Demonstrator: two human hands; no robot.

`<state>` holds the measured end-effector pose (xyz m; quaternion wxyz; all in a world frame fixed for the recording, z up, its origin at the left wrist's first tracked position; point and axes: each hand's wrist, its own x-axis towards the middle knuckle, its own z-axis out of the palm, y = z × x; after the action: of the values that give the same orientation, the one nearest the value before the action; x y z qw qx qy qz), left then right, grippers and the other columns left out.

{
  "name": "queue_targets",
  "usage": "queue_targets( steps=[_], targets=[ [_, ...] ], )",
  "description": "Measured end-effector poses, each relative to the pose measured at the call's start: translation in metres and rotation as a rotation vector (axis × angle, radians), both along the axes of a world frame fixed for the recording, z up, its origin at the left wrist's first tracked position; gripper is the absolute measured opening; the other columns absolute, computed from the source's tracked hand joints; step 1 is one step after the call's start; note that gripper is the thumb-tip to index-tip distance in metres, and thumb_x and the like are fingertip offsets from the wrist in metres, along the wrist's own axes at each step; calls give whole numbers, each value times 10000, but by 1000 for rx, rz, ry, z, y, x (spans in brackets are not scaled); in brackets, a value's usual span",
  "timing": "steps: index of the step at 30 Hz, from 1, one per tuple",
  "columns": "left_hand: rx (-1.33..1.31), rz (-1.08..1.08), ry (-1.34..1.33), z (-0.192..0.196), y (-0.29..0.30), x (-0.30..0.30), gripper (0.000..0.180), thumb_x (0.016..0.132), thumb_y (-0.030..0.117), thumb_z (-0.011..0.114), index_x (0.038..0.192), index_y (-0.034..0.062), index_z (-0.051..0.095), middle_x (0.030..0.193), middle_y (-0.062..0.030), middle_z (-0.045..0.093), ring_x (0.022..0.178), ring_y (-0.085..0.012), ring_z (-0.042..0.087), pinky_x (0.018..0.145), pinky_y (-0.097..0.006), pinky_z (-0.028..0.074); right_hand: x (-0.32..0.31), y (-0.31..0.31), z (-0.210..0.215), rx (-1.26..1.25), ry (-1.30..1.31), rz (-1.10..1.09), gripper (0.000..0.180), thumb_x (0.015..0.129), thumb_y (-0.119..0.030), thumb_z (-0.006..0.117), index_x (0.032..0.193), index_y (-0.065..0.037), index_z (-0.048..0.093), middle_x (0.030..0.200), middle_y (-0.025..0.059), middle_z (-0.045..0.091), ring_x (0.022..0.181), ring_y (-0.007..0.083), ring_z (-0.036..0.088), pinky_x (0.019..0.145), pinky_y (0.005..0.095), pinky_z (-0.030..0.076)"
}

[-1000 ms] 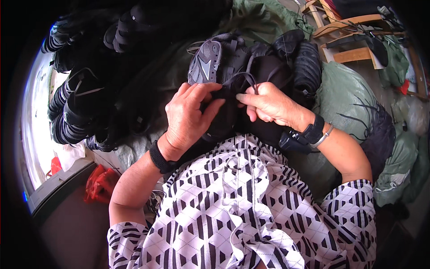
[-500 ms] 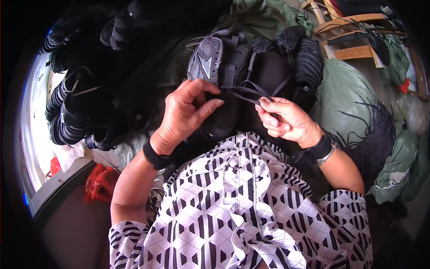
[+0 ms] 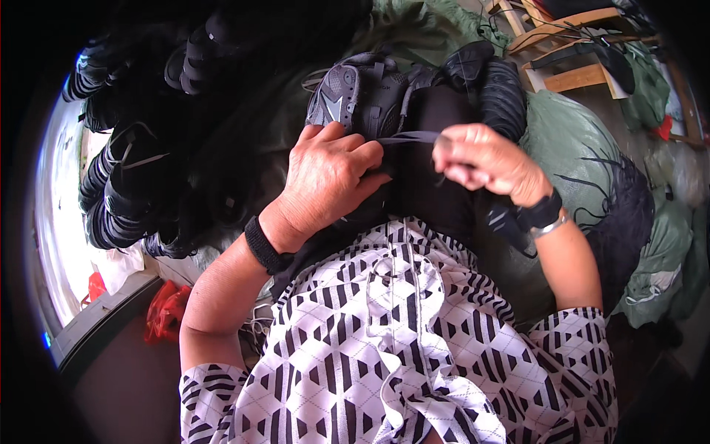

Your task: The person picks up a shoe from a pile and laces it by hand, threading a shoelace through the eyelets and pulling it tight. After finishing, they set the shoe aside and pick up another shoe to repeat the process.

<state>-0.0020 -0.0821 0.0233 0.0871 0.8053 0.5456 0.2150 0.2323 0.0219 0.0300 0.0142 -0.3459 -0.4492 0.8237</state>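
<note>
A dark grey shoelace (image 3: pixel 411 138) runs taut between my two hands, above my lap. My left hand (image 3: pixel 331 177) is closed, its fingers curled over one end of the lace, with the thumb lower down. Slightly blurred, my right hand (image 3: pixel 488 161) pinches the lace's other end. Just beyond my left hand lies a dark grey sports shoe upper (image 3: pixel 336 100) with a pale pointed mark on its side and a row of eyelets. Its near part is hidden behind the left hand.
Stacks of black shoe uppers (image 3: pixel 122 196) stand at the left. More dark nested pieces (image 3: pixel 503 100) lie beyond my right hand. A green sack (image 3: pixel 566 140) with a heap of dark laces (image 3: pixel 629 226) is at the right, a wooden frame (image 3: pixel 569 37) behind. A red bag (image 3: pixel 166 311) sits lower left.
The loose loops of lace have been drawn into a taut strand. My left hand has turned knuckles-up and curled; my right hand has moved slightly up and right.
</note>
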Motion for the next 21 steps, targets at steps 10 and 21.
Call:
queue_targets(
  steps=[10,21],
  targets=[
    [49,70,-8,-6,-8,7,278,594,232,800,697,147,556,721,19,521,766,-207,517,708,-347,436,-73,102,9,-55,249,-394,296,923,-304,549,720,-92,509,543,-53,416,363,14,277,347,169,214],
    [-8,350,-380,-25,-22,5,643,539,166,849,1091,109,525,1110,-105,484,1025,-312,481,855,-406,466,-61,98,47,309,298,-460,252,931,-266,524,752,-89,541,574,-46,440,436,34,375,390,157,281]
  ],
)
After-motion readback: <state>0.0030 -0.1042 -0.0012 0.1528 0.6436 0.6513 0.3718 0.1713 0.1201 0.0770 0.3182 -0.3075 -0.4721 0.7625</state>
